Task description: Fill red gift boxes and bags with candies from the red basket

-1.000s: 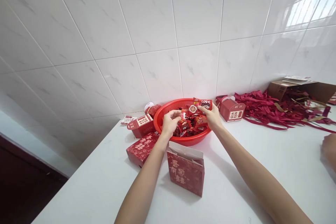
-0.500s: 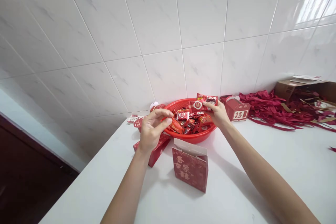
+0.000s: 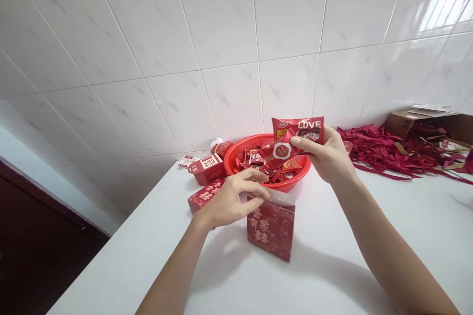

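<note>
My right hand (image 3: 328, 155) pinches red snack packets, one printed LOVE (image 3: 305, 128) and a smaller one with a round white emblem (image 3: 283, 151) in front of it. They are held up over the red plastic basket (image 3: 229, 155), which contains many wrapped sweets (image 3: 291, 166). My left hand (image 3: 240, 197) is at the top of an upright red gift box (image 3: 271, 231) with pale characters, fingers curled over its upper left edge by the raised flap. The fingertips partly hide the opening, and the inside of the box is out of sight.
Left of the basket lie a red box with a white label (image 3: 209, 168) and a flat red box (image 3: 203, 197). To the right are a heap of dark red ribbons (image 3: 380, 152) and an open cardboard carton (image 3: 410, 120). A tiled wall (image 3: 229, 93) borders the white table (image 3: 325, 275).
My left hand has come down from the basket's left rim to the gift box's top. My right hand has lifted the packets slightly and moved right, nearer the camera.
</note>
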